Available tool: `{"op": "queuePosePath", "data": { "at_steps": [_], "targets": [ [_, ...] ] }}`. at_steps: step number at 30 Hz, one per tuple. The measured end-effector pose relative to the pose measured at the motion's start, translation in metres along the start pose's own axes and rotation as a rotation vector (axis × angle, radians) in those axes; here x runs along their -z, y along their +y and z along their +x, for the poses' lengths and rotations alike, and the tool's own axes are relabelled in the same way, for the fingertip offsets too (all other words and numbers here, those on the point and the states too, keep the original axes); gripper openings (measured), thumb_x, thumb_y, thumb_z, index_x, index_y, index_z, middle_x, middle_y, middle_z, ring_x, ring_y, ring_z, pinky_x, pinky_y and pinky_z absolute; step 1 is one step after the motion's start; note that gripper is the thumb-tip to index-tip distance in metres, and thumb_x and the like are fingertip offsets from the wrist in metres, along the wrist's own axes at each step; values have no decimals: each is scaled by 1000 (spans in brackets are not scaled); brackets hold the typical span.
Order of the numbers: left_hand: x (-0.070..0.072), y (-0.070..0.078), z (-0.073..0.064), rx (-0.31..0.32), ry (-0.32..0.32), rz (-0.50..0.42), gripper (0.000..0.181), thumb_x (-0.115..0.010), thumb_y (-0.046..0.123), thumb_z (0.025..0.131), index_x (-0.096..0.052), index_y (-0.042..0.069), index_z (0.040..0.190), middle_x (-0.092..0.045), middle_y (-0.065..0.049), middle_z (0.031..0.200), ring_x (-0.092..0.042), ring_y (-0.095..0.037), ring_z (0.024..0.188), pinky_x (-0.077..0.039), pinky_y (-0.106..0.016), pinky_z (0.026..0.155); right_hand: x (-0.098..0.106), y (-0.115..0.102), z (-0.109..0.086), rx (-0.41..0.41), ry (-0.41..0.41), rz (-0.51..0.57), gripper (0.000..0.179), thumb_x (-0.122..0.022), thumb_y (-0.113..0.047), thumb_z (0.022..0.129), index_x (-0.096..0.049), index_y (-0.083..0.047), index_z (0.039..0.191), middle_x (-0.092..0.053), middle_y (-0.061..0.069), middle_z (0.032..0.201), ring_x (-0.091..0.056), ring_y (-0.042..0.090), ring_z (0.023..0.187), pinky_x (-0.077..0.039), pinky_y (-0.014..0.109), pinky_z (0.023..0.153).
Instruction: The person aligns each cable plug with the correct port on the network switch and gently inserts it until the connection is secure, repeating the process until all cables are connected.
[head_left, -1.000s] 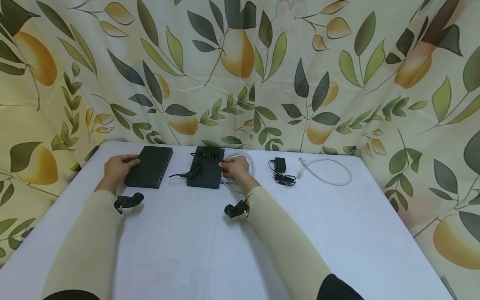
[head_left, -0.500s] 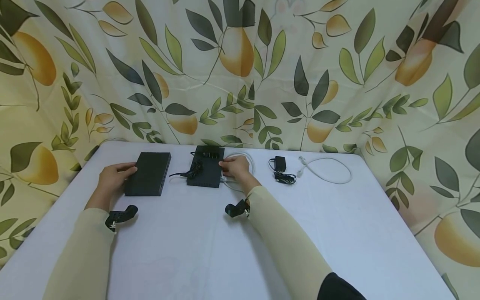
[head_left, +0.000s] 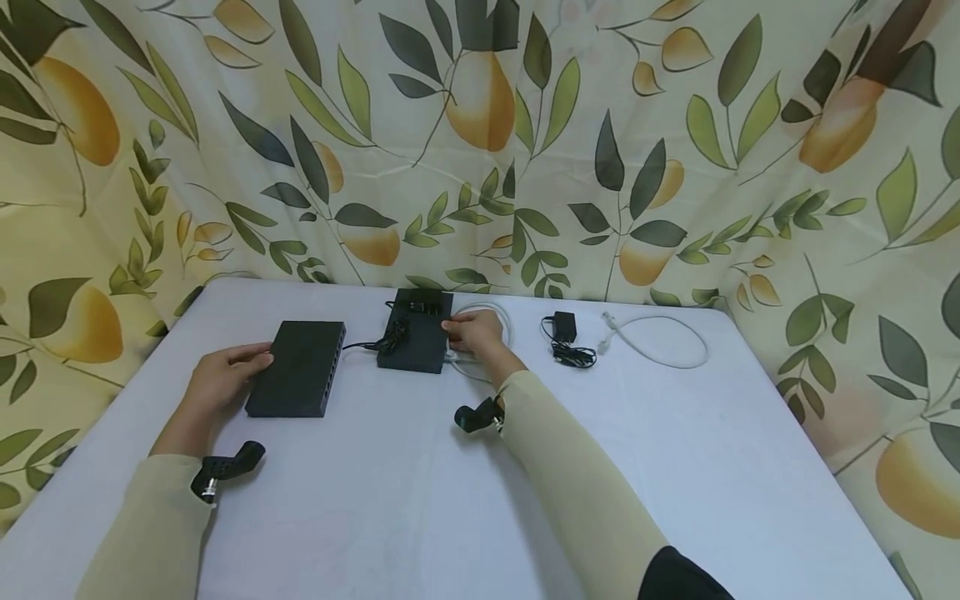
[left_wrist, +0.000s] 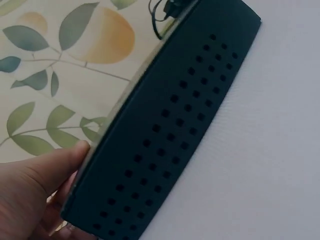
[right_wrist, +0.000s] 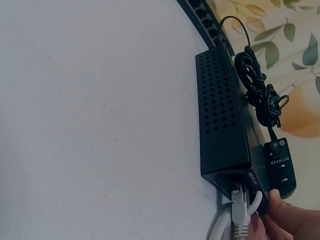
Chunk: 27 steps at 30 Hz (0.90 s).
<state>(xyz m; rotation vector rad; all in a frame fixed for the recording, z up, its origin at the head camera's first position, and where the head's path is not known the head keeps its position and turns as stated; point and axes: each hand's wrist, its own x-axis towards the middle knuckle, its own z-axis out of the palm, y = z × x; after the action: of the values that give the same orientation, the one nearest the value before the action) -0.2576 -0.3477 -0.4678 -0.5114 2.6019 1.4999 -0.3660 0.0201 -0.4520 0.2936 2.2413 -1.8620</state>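
Observation:
My left hand [head_left: 217, 379] grips a flat black network switch [head_left: 296, 369] by its left edge, thumb on top. Its row of ports faces right, and small vent holes dot the side seen in the left wrist view. With its fingertips, my right hand [head_left: 476, 333] pinches the right end of a second network switch [right_wrist: 225, 135], lettered MERCURY. A grey network cable plug [right_wrist: 241, 207] sits in a port at that end. On top of this switch lie a power adapter [right_wrist: 281, 167] and its bundled black cord [right_wrist: 255, 82].
Right of my right hand lie another black power adapter [head_left: 564, 327] with a bundled cord [head_left: 573, 357] and a looped grey cable [head_left: 680, 367]. A leaf-and-fruit patterned curtain [head_left: 420, 208] hangs behind the white-covered table [head_left: 637, 483].
My left hand has brought its switch nearer along the table and turned it slightly. My right hand and the second switch have stayed in place.

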Motion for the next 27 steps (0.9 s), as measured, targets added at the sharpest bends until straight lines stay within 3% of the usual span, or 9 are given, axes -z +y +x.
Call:
{"op": "queuePosePath", "data": {
  "at_steps": [3, 6, 10, 14, 17, 22, 27],
  "targets": [
    [-2, -2, -6, 21, -5, -31, 64, -63, 45, 94, -49, 8, 145, -41, -19, 152, -43, -37, 135, -43, -50, 109, 1, 1, 0, 4, -13, -5, 28, -75, -7, 87, -70, 4, 112, -72, 20, 107, -67, 14, 74, -61, 27, 68],
    [-2, -3, -13, 16, -10, -18, 64, -64, 46, 94, -50, 8, 144, -43, -19, 151, -46, -34, 132, -50, -38, 99, 1, 1, 0, 9, -18, -7, 28, -75, -7, 87, -70, 4, 112, -72, 20, 107, -68, 15, 76, -62, 27, 68],
    [-2, -5, -24, -30, -7, 27, 65, -64, 47, 93, -52, 7, 143, -48, -19, 147, -52, -26, 122, -50, -17, 83, 1, 2, 0, 18, -15, 3, 29, -75, -6, 87, -70, 5, 113, -71, 21, 107, -68, 14, 74, -62, 27, 68],
    [-2, -9, -34, -62, -9, 61, 65, -63, 48, 93, -52, 6, 142, -52, -20, 143, -54, -24, 118, -49, -11, 76, 1, 3, 1, 19, -9, 3, 29, -75, -7, 87, -70, 5, 112, -72, 20, 106, -67, 13, 72, -61, 26, 67],
    [-3, -12, -40, -67, -24, 69, 66, -62, 49, 94, -51, 6, 142, -50, -22, 145, -53, -30, 122, -52, -15, 81, 1, 2, 0, 12, -6, 2, 29, -76, -7, 86, -70, 4, 112, -72, 19, 104, -66, 13, 71, -61, 25, 66],
    [-4, -16, -50, -77, -38, 88, 68, -60, 52, 94, -51, 6, 143, -48, -23, 146, -51, -37, 128, -54, -38, 97, 1, -1, -2, -11, -4, 5, 30, -76, -6, 86, -70, 4, 113, -72, 18, 102, -66, 13, 70, -61, 24, 64],
    [-4, -18, -59, -107, -42, 121, 67, -59, 53, 94, -52, 6, 142, -55, -23, 139, -56, -33, 120, -56, -36, 92, 0, -3, -3, -40, 6, -8, 31, -76, -8, 86, -71, 3, 114, -72, 17, 101, -66, 14, 70, -60, 24, 62]
  ]
}}
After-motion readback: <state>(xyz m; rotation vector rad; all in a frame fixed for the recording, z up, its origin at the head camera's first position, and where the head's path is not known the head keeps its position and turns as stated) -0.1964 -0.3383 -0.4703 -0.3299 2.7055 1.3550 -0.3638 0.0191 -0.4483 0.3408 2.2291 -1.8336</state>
